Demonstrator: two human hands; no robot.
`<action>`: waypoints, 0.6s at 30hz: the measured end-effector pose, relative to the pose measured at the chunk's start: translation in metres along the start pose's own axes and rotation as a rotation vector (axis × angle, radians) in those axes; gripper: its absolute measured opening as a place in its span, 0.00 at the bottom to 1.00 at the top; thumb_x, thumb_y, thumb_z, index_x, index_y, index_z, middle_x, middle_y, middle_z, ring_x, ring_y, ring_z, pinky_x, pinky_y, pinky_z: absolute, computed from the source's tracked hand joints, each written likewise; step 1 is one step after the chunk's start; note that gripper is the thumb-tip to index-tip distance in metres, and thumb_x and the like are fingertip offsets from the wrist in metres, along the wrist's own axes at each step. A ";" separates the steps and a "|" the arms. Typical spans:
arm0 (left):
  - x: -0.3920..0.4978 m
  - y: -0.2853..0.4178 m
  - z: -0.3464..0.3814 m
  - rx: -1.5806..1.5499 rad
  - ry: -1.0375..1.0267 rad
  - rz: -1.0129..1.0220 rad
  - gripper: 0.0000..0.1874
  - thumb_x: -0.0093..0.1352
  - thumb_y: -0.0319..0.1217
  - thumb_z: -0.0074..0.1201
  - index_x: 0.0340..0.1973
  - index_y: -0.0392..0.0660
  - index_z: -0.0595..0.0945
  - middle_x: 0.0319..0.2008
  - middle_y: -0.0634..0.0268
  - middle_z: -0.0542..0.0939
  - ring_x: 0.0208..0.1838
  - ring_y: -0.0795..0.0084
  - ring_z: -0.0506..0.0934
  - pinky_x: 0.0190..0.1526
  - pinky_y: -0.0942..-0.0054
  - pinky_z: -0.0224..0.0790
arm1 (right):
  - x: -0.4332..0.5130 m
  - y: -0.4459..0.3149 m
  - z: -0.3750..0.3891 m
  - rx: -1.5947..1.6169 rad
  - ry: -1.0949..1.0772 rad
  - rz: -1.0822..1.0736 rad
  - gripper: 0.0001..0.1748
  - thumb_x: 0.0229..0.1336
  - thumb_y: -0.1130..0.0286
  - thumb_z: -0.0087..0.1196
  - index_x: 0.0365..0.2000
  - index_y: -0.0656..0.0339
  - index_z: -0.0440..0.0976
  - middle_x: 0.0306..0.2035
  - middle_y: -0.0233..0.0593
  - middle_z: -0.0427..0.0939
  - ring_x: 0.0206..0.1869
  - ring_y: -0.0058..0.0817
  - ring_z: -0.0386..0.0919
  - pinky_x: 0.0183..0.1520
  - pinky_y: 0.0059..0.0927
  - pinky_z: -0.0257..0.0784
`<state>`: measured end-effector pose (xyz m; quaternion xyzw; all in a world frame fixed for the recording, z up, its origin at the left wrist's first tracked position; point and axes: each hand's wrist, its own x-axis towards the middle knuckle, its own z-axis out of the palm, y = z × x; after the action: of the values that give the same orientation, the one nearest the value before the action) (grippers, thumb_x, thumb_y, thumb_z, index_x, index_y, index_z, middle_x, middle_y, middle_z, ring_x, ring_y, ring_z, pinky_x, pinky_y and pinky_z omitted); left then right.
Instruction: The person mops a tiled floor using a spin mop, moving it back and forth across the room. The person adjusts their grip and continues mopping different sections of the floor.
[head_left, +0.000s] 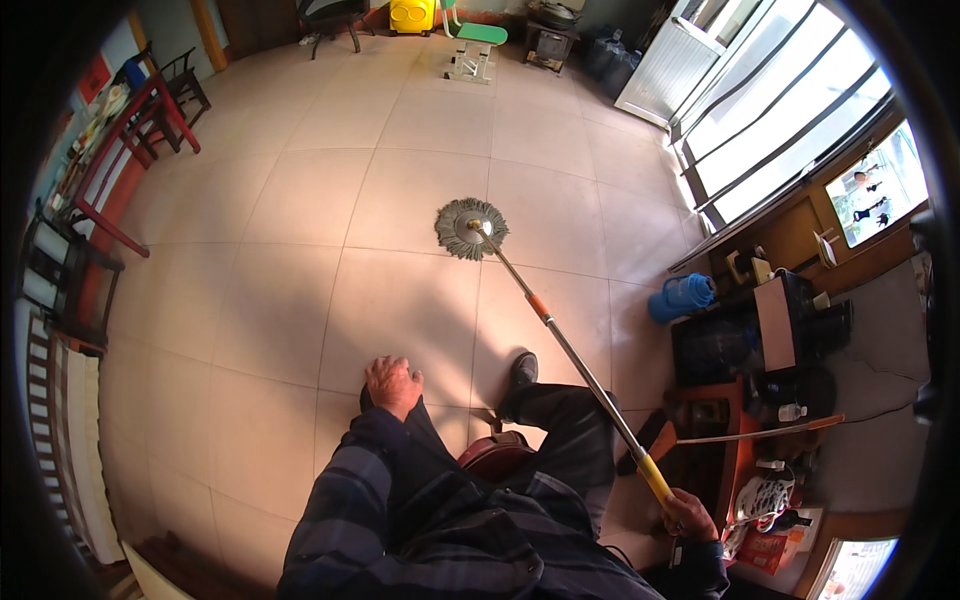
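My right hand is closed around the yellow grip at the lower end of a mop's metal pole. The pole slants up and to the left across the tiled floor, with an orange collar partway along. Its round grey string mop head lies spread on the tiles ahead of me. My left hand rests on my left knee and holds nothing; its fingers are slightly apart. I am seated, and part of a dark red stool shows between my legs.
A blue thermos stands on the floor at right, near a cluttered cabinet and a broom. A red-framed table and dark chairs line the left. Ahead are a green-seated chair, yellow suitcase and stove.
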<state>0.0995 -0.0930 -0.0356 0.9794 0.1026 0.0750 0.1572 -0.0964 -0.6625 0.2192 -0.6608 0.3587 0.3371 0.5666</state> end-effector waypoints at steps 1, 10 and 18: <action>-0.001 -0.003 -0.003 0.009 -0.017 -0.022 0.11 0.63 0.40 0.65 0.29 0.47 0.84 0.39 0.61 0.84 0.52 0.54 0.79 0.57 0.50 0.67 | 0.003 0.000 0.008 -0.004 0.000 -0.057 0.27 0.69 0.54 0.58 0.55 0.66 0.74 0.30 0.31 0.75 0.23 0.19 0.69 0.25 0.23 0.63; -0.010 -0.014 -0.019 -0.056 0.036 -0.068 0.09 0.64 0.37 0.64 0.29 0.46 0.84 0.36 0.61 0.84 0.50 0.54 0.80 0.54 0.51 0.69 | 0.068 -0.051 0.102 -0.150 -0.010 -0.473 0.32 0.70 0.50 0.56 0.60 0.68 0.72 0.33 0.32 0.73 0.31 0.19 0.71 0.31 0.21 0.65; -0.006 -0.027 -0.020 -0.046 0.071 -0.105 0.09 0.64 0.36 0.62 0.27 0.46 0.82 0.34 0.60 0.84 0.47 0.50 0.80 0.50 0.47 0.70 | 0.159 -0.138 0.163 -0.104 -0.202 -0.428 0.23 0.77 0.49 0.49 0.45 0.62 0.72 0.32 0.33 0.73 0.27 0.19 0.71 0.29 0.22 0.67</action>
<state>0.0852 -0.0632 -0.0266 0.9655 0.1577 0.1038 0.1795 0.0977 -0.5015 0.1321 -0.7130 0.1342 0.2917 0.6233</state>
